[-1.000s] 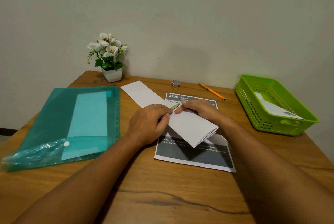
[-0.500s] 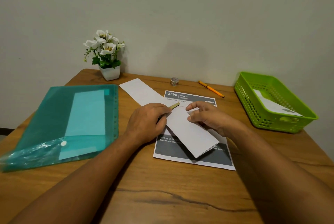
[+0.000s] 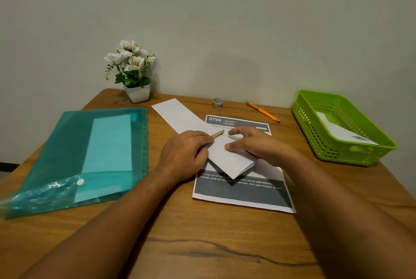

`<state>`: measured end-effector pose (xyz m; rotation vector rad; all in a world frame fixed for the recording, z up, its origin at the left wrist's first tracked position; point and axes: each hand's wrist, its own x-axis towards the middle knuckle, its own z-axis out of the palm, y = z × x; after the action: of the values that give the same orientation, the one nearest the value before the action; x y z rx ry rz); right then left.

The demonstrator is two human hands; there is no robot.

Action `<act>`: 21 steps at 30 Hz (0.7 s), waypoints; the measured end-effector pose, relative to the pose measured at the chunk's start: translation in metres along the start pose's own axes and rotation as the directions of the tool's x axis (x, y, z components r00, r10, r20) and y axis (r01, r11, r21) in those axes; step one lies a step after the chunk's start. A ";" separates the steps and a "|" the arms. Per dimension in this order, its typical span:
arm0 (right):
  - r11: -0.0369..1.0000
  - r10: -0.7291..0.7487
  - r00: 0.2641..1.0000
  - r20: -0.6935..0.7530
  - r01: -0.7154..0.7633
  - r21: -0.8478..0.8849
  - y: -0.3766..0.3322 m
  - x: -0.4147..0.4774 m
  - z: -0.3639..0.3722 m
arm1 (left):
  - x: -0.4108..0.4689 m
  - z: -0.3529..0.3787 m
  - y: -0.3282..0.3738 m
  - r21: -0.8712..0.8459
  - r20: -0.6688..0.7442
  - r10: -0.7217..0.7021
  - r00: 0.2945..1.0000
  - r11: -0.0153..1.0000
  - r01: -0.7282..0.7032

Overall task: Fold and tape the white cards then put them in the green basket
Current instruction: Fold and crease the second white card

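Item: white card [image 3: 221,159], a long paper strip lying slantwise over a printed sheet [image 3: 243,193] at the middle of the wooden surface [image 3: 202,245]. Its near end is doubled into several thin, crisp-edged layers; its far flap runs out flat toward a potted artificial flower [image 3: 132,71]. Left hand [image 3: 184,155]: thumb and forefinger pinch a short tan strip of tape [image 3: 218,133], its free end poised over the card. Right hand [image 3: 254,146]: grasping nothing, fingers arched and spread, tips pressing the fold down. Step judged in hand: taping, with the fold not yet sealed. The next move likely calls for laying the strip across the loose edge and smoothing it while the layers stay pinned. Destination: green basket [image 3: 326,143], latticed rigid plastic, at the right, well apart, with one folded card [image 3: 337,130] inside. Also present: small tape roll [image 3: 217,103] and orange pen [image 3: 263,111] at the back; translucent teal plastic folder [image 3: 78,155], glossy, snap-buttoned, at the left.
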<state>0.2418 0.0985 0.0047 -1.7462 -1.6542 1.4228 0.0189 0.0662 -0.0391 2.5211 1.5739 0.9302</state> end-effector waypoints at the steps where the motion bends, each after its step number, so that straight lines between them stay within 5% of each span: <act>1: 1.000 0.008 0.999 0.053 -0.008 0.006 0.004 -0.005 -0.006 | 0.000 0.001 0.000 0.006 0.001 0.000 1.000 1.000 0.000; 5: 0.997 0.009 0.979 0.205 -0.024 0.073 0.015 -0.024 -0.022 | 0.002 0.002 -0.002 0.009 0.000 0.006 1.000 1.000 -0.006; 10: 0.992 0.002 0.994 0.111 -0.015 0.122 0.005 -0.013 -0.010 | 0.000 0.002 -0.002 -0.013 0.017 0.042 0.999 0.999 -0.042; 16: 0.917 -0.014 0.999 -0.050 0.033 0.398 -0.009 0.008 0.023 | -0.001 0.000 -0.003 -0.020 0.030 0.052 0.998 0.998 -0.052; 21: 0.845 -0.044 0.998 -0.037 0.057 0.532 -0.001 0.005 0.020 | 0.001 0.001 -0.003 -0.020 0.031 0.041 0.999 0.999 -0.040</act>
<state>0.2240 0.0956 -0.0058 -1.3784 -1.1240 1.6306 0.0173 0.0686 -0.0407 2.5506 1.5033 0.9003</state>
